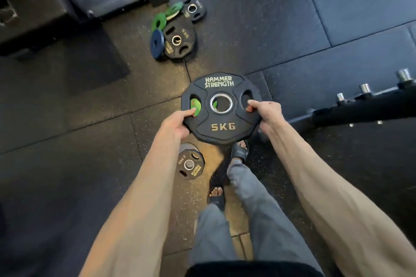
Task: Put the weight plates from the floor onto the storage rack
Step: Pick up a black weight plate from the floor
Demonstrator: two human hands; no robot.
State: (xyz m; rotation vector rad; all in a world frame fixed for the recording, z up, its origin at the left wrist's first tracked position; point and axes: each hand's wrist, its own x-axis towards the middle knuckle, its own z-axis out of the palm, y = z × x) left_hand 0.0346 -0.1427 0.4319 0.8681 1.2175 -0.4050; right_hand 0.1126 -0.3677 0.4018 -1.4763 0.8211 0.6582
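I hold the 5 kg plate [222, 127] up off the floor near the storage rack [360, 109], my left hand [177, 122] and right hand [266, 114] each curled through a side hole, the best place to hold something that looks this heavy and hard.

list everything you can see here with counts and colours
5kg plate: 1, black, held up at centre
green disc: 1, green, behind that plate's holes
pile of plates: 5, two black, two green, one blue, floor ahead
small plate: 1, black, floor by the feet
rack: 1, black with silver pegs, right
sandals: 2, black, on the feet
left grip: 1, bare, at plate's left hole
right grip: 1, bare, at plate's right hole
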